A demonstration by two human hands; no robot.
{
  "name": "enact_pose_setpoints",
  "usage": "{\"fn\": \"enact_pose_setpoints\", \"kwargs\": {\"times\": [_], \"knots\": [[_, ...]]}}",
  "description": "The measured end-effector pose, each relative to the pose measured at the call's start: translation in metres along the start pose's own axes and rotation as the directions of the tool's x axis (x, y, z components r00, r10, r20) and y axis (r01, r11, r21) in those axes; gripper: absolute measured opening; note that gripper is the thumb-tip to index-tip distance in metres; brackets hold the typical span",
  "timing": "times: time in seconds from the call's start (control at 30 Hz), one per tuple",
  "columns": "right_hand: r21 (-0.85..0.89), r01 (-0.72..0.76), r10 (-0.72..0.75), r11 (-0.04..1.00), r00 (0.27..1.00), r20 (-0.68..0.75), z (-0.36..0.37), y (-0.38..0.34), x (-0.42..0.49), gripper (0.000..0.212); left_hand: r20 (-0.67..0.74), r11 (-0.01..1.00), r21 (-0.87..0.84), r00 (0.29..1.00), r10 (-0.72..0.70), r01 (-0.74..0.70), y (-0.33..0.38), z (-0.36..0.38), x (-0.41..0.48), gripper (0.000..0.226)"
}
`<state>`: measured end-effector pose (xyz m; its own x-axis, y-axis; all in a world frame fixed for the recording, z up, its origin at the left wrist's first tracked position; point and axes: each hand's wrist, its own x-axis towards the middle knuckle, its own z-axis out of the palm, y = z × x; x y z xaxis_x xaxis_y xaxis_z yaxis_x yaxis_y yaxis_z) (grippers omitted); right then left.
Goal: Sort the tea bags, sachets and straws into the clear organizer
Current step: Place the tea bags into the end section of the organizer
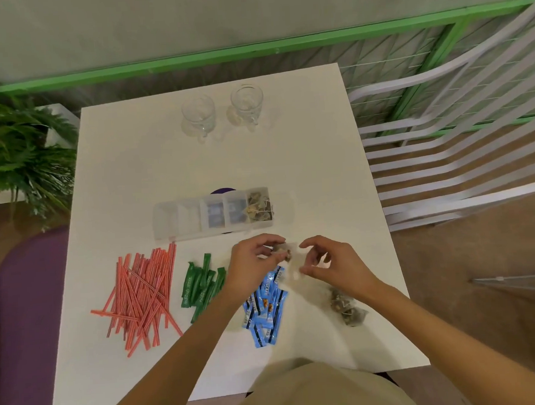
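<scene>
A clear organizer with several compartments lies mid-table; its rightmost compartment holds tea bags. My left hand pinches a tea bag just in front of the organizer. Close beside it, my right hand has curled fingers and pinches something small and pale that I cannot make out. Red straws lie piled at the left. Green sachets sit beside them, and blue sachets lie under my left wrist. More tea bags lie by my right forearm.
Two glass mugs stand at the table's far edge. A white slatted chair is at the right, a green plant at the left, purple seating along the left side. A purple object shows behind the organizer.
</scene>
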<state>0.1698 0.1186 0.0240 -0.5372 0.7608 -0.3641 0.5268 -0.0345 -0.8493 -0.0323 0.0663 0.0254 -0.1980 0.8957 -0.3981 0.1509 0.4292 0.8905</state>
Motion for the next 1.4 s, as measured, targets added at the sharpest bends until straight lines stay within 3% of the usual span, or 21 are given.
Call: {"fn": "enact_pose_setpoints", "kwargs": {"times": [0.1, 0.2, 0.3, 0.47, 0.6, 0.73, 0.97, 1.07, 1.17, 1.23, 1.4], "knots": [[-0.254, 0.004, 0.023, 0.967, 0.994, 0.103, -0.007, 0.021, -0.008, 0.052, -0.059, 1.0, 0.016, 0.998, 0.027, -0.026, 0.007, -0.015, 0.016, 0.022], [-0.512, 0.05, 0.052, 0.858, 0.982, 0.183, -0.018, 0.036, -0.016, 0.06, -0.11, 0.991, 0.109, 0.989, 0.095, -0.083, 0.019, -0.029, 0.044, 0.025], [-0.658, 0.086, 0.095, 0.748, 0.967, 0.235, -0.022, 0.044, -0.024, 0.059, -0.148, 0.964, 0.24, 0.977, 0.152, -0.114, 0.026, -0.039, 0.071, 0.027], [-0.701, 0.1, 0.15, 0.706, 0.946, 0.286, -0.019, 0.062, -0.033, 0.059, -0.184, 0.921, 0.383, 0.971, 0.151, -0.07, 0.024, -0.041, 0.1, 0.022], [-0.717, 0.129, 0.134, 0.686, 0.945, 0.298, -0.011, 0.072, -0.034, 0.053, -0.135, 0.881, 0.464, 0.976, 0.173, -0.092, 0.016, -0.036, 0.111, 0.025], [-0.72, 0.129, 0.102, 0.681, 0.958, 0.268, -0.005, 0.076, -0.028, 0.043, -0.086, 0.737, 0.655, 0.952, 0.293, -0.167, 0.009, -0.035, 0.107, 0.024], [-0.657, 0.061, 0.155, 0.752, 0.951, 0.267, -0.001, 0.073, -0.013, 0.019, 0.067, 0.548, 0.785, 0.92, 0.386, -0.287, -0.014, -0.028, 0.093, 0.032], [-0.614, 0.038, 0.146, 0.788, 0.958, 0.248, 0.0, 0.075, -0.006, 0.017, 0.083, 0.485, 0.839, 0.939, 0.334, -0.247, -0.02, -0.022, 0.086, 0.054], [-0.558, 0.002, 0.134, 0.83, 0.97, 0.203, -0.003, 0.07, -0.003, 0.016, 0.089, 0.416, 0.883, 0.949, 0.302, -0.215, -0.025, -0.02, 0.083, 0.061], [-0.46, -0.06, 0.136, 0.886, 0.982, 0.133, -0.006, 0.064, -0.003, 0.011, 0.095, 0.416, 0.885, 0.955, 0.282, -0.211, -0.025, -0.018, 0.082, 0.061], [0.035, -0.236, 0.237, 0.971, 0.97, -0.052, -0.01, 0.039, 0.001, 0.014, 0.1, 0.501, 0.834, 0.957, 0.271, -0.229, -0.024, -0.018, 0.08, 0.048]]}}
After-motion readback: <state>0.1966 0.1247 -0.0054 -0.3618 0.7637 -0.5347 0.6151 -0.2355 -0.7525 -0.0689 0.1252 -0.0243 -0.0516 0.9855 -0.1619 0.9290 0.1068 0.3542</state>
